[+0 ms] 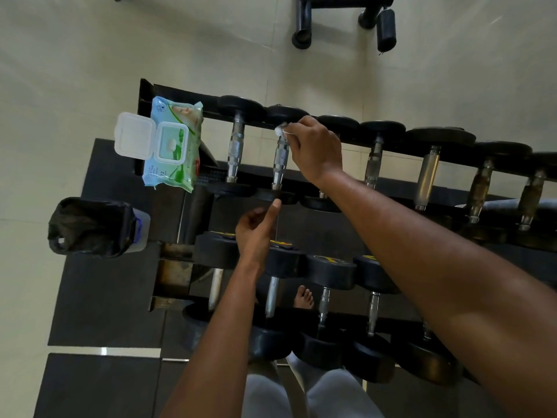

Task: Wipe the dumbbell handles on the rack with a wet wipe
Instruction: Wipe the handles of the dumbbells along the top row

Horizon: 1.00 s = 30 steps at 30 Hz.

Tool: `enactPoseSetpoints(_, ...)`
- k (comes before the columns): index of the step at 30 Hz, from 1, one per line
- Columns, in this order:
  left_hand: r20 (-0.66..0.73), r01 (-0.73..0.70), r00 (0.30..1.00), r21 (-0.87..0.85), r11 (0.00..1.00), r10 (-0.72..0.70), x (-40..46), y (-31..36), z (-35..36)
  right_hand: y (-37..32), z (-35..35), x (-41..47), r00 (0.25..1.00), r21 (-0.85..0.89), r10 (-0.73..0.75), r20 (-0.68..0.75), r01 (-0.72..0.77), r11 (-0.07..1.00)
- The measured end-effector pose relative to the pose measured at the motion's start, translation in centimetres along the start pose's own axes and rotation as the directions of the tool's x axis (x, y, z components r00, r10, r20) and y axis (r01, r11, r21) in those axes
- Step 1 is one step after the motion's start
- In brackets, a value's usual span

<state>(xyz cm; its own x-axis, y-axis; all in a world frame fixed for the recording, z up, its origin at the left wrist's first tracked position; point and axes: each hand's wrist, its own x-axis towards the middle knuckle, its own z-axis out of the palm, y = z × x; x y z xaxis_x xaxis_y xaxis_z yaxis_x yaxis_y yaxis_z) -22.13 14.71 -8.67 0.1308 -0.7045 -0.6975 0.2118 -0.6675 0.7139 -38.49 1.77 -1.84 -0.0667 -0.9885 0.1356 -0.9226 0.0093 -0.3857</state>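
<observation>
Pale floor tiles [90, 55] fill the background, with dark mats [99, 297] laid under a two-tier black rack [144, 95] that is seen from above. At about nine o'clock, a bin lined with a black bag [90, 226] is set on the floor beside the rack's left end. Just above it, at ten o'clock, a pack of wet wipes [171, 146] is laid on the end of the upper tier, its white lid flipped open to the left. To its right, a row of dumbbells is held across the upper tier. The first dumbbell [236, 146] is untouched. The handle of the second dumbbell [281, 159] is visible below the right hand [316, 149], which is closed around a bunched white wipe [281, 130]; the wipe is pressed at the far end of that handle, just under the far weight head. The left hand [256, 233] is held loosely open below, empty, its thumb raised toward the near weight head of the same dumbbell; contact cannot be told. Further right, toward three o'clock, duller, rust-marked handles [479, 191] are seen. On the lower tier, heavier dumbbells [330, 271] are lined up. At twelve o'clock, black legs of other gym equipment [303, 22] are seen. A bare foot [304, 298] is visible through the rack.
</observation>
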Motion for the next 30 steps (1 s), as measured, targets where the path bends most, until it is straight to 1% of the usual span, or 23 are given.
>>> enactPoseSetpoints(1, -0.057, -0.053, 0.997, 0.062, 0.997, 0.056, -0.1, 0.2, -0.2, 0.2, 0.1, 0.0, 1.0, 0.016, 0.0, 0.02, 0.0, 1.0)
enactPoseSetpoints(3, -0.108, -0.232, 0.961, 0.193, 0.953, 0.256, -0.4, 0.9, -0.5, 0.6, 0.1, 0.1, 0.998, 0.063, 0.004, 0.06, -0.008, 0.998)
enactPoseSetpoints(5, -0.062, -0.421, 0.885, 0.322, 0.848, 0.462, -0.3, 1.8, -0.7, 1.0, 0.1, 0.2, 0.995, 0.095, 0.014, 0.099, -0.024, 0.995)
enactPoseSetpoints(7, 0.002, -0.5, 0.832, 0.435, 0.749, 0.555, -0.1, 2.4, -1.0, 1.1, 0.0, 0.1, 0.988, 0.118, 0.018, 0.152, -0.036, 0.992)
enactPoseSetpoints(11, 0.05, -0.507, 0.803, 0.581, 0.637, 0.595, -0.3, 2.9, -1.5, 0.9, -0.2, -1.5, 0.971, 0.154, -0.023, 0.239, -0.015, 0.988)
enactPoseSetpoints(13, 0.072, -0.523, 0.784, 0.612, 0.593, 0.617, -0.5, 3.2, -1.5, 0.9, 0.0, -2.8, 0.962, 0.157, -0.045, 0.271, 0.002, 0.988)
enactPoseSetpoints(17, 0.087, -0.527, 0.788, 0.606, 0.596, 0.609, -0.4, 3.7, -1.6, 0.8, 0.5, -5.2, 0.931, 0.16, -0.07, 0.358, 0.013, 0.987)
enactPoseSetpoints(20, 0.096, -0.524, 0.799, 0.594, 0.61, 0.593, -0.3, 3.9, -1.9, 1.0, 1.1, -5.6, 0.924, 0.166, -0.009, 0.383, -0.059, 0.984)
enactPoseSetpoints(21, 0.1, -0.526, 0.8, 0.593, 0.61, 0.592, -0.3, 4.0, -2.0, 1.0, 1.2, -5.4, 0.93, 0.2, 0.042, 0.365, -0.122, 0.972)
enactPoseSetpoints(22, 0.105, -0.527, 0.801, 0.59, 0.611, 0.59, -0.3, 4.0, -2.0, 1.0, 1.1, -5.1, 0.938, 0.269, 0.135, 0.319, -0.226, 0.936)
enactPoseSetpoints(23, 0.109, -0.528, 0.802, 0.59, 0.611, 0.587, -0.3, 4.1, -2.0, 1.0, 1.0, -4.5, 0.924, 0.371, 0.274, 0.265, -0.36, 0.856)
enactPoseSetpoints(24, 0.113, -0.529, 0.801, 0.592, 0.608, 0.588, -0.3, 4.2, -2.0, 1.1, 0.9, -3.6, 0.88, 0.481, 0.415, 0.23, -0.474, 0.737)
enactPoseSetpoints(25, 0.118, -0.531, 0.8, 0.595, 0.603, 0.589, -0.2, 4.2, -2.0, 1.0, 0.9, -2.5, 0.823, 0.575, 0.519, 0.229, -0.545, 0.61)
enactPoseSetpoints(27, 0.123, -0.533, 0.801, 0.594, 0.603, 0.587, -0.2, 4.2, -2.0, 0.6, 1.0, -0.3, 0.741, 0.68, 0.611, 0.277, -0.601, 0.42)
enactPoseSetpoints(30, 0.124, -0.532, 0.803, 0.588, 0.609, 0.583, -0.2, 4.1, -2.0, -0.3, 1.6, 1.1, 0.652, 0.735, 0.669, 0.357, -0.638, 0.229)
